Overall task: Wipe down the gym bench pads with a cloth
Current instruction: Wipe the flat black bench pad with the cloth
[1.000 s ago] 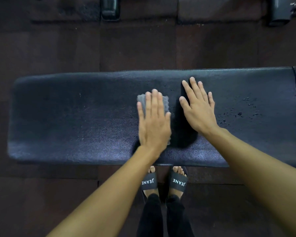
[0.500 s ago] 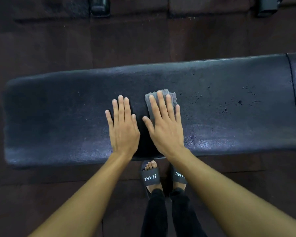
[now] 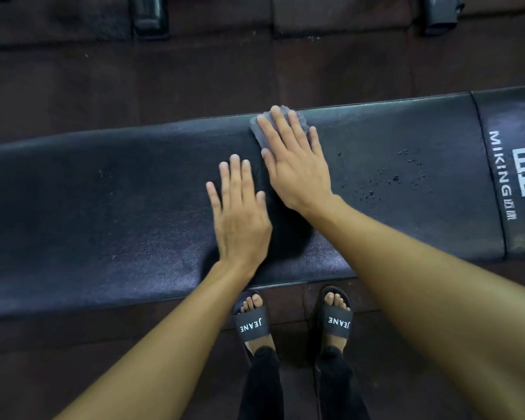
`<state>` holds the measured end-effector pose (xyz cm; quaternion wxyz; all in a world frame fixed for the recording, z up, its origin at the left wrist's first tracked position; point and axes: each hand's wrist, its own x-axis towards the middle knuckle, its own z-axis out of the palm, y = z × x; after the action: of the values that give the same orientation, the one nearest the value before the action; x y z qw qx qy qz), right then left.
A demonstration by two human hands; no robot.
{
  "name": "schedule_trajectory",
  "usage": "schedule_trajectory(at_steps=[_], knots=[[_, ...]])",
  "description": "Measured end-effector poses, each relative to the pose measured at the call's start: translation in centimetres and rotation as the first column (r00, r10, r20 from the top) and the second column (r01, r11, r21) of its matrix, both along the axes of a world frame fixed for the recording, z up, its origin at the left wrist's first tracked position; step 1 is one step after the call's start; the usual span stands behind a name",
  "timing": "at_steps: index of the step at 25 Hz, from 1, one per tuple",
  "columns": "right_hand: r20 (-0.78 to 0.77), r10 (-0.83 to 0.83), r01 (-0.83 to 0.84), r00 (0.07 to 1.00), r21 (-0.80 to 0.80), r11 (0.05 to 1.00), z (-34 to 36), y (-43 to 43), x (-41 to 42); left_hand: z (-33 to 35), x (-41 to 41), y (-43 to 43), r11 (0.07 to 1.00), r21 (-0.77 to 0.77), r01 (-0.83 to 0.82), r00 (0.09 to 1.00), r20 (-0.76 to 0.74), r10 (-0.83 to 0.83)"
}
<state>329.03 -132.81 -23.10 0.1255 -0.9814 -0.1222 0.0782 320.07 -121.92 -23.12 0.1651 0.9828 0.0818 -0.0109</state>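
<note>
Nearest, two feet in black slides [image 3: 250, 325] stand on the dark floor [image 3: 73, 374], toes just short of the pad's near edge.

The pad [image 3: 103, 213] is long and black, its long axis running left to right and rising a little toward the right of the view. To the left of the hands lies a long bare stretch of grained vinyl, dull and smeared in patches.

The left hand [image 3: 240, 219] lies flat on the pad about midway between its near and far edges. Its fingers are straight, point to the far edge and grasp nothing.

The right hand [image 3: 296, 168] sits just beyond and beside it, angled to the far left. It is flat too, fingers straight and slightly spread, pressing the cloth [image 3: 258, 136] rather than gripping it.

The cloth is grey and ribbed, and lies at the pad's far edge, its top just overhanging that edge. Most of it is under the hand, so its long axis cannot be told.

Right of the hands, dark droplets [image 3: 396, 178] dot the pad. Past them a seam leads to a second pad [image 3: 515, 116] printed MIKING.

Beyond the far edge is open floor — then two dark blocks [image 3: 149, 16] at the top of the view, too dim to identify.
</note>
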Motion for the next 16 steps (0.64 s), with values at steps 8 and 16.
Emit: schedule_trajectory(at_steps=[8, 16], knots=[[-0.022, -0.279, 0.279, 0.960, -0.006, 0.960, 0.7, -8.0, -4.9, -0.9, -0.1, -1.1, 0.997, 0.069, -0.026, 1.000, 0.006, 0.026], [0.031, 0.021, -0.021, 0.999, -0.022, 1.000, -0.1, -4.5, -2.5, -0.8, 0.4, -1.0, 0.995, 0.100, -0.012, 1.000, -0.018, 0.014]])
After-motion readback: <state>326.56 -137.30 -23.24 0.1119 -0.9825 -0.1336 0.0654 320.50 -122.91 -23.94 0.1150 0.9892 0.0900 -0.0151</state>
